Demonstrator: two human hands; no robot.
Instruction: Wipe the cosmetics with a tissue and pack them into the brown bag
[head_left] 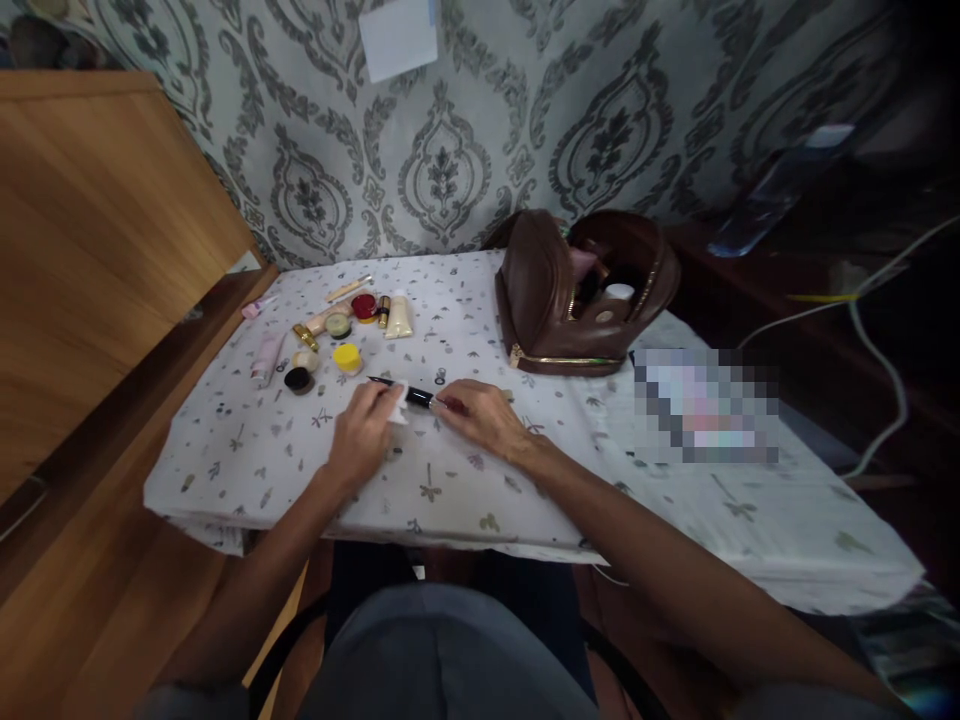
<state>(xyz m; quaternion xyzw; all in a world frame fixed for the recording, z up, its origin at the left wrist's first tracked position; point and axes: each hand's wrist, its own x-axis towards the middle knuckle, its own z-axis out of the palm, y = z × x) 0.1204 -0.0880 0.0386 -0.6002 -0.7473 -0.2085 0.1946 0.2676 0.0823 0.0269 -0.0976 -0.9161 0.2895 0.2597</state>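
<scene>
My left hand (361,432) is closed on a crumpled white tissue (399,402), pressed around a slim black cosmetic tube (418,396). The tube's thin dark tip points to the left, past my fingers. My right hand (487,418) grips its other end, where a dark red part shows between the fingers. Both hands are low over the patterned tablecloth (431,480). Just beyond my left hand stand a yellow-lidded jar (347,359) and a small black-lidded jar (298,380).
A brown zip bag (570,310) stands unzipped at the back, a white lid (619,291) inside. Farther left lie a cream tube (399,316), a red-lidded jar (364,307), a pink tube (267,358) and a brush (349,288). A blurred-out object (701,405) lies right. A wooden panel (112,230) borders the left.
</scene>
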